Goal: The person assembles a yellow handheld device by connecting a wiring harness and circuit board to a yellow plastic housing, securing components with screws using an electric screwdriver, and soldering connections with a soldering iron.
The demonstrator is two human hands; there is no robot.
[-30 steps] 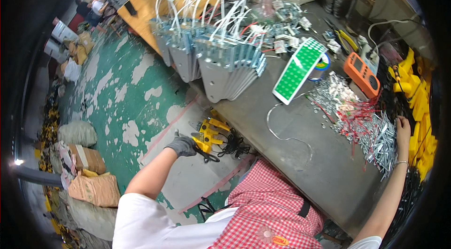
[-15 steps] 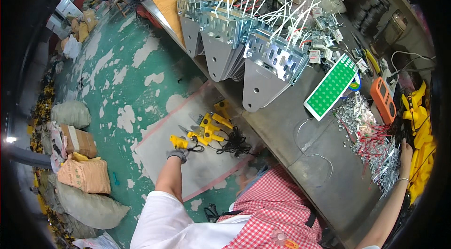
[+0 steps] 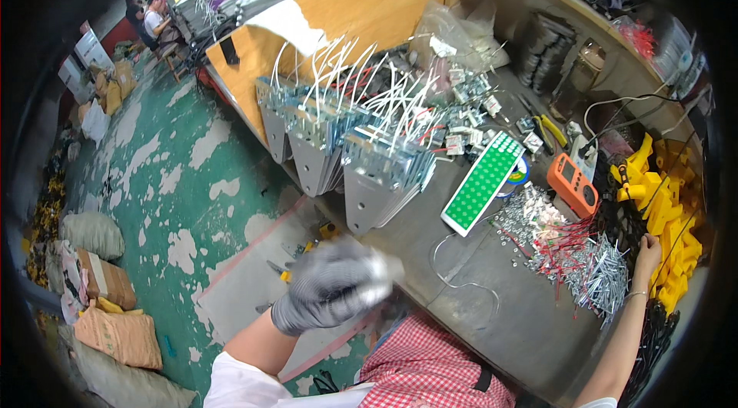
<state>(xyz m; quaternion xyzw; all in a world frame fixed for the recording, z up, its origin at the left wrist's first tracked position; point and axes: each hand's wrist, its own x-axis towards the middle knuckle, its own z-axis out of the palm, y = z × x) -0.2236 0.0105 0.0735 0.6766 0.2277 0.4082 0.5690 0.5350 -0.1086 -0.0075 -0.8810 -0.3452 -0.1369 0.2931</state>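
My left hand (image 3: 334,285), in a grey knitted glove, is raised beside the bench's front edge. Motion smears its fingers, and I cannot make out whether it holds anything. On the far right, my bare right hand (image 3: 648,254) reaches to the pile of yellow plastic parts (image 3: 670,235) and the dark cords (image 3: 621,212) beside it. Its fingertips are partly lost among them, so their grip is unclear. Close to that hand lie a heap of silver screws (image 3: 600,277), red-sleeved pieces (image 3: 555,250) and an orange meter (image 3: 573,186).
Stacked metal brackets (image 3: 377,177) with white wires overhang the bench's front edge. A green-and-white card (image 3: 484,183), yellow-handled pliers (image 3: 552,131) and a clear bag (image 3: 461,35) lie on the bench. Full sacks (image 3: 119,339) stand on the green floor at left. Two people sit far back.
My left hand has come up from low over the floor mat toward the bench edge. My right hand stays by the yellow parts. The view has tilted upward, showing more of the bench's back.
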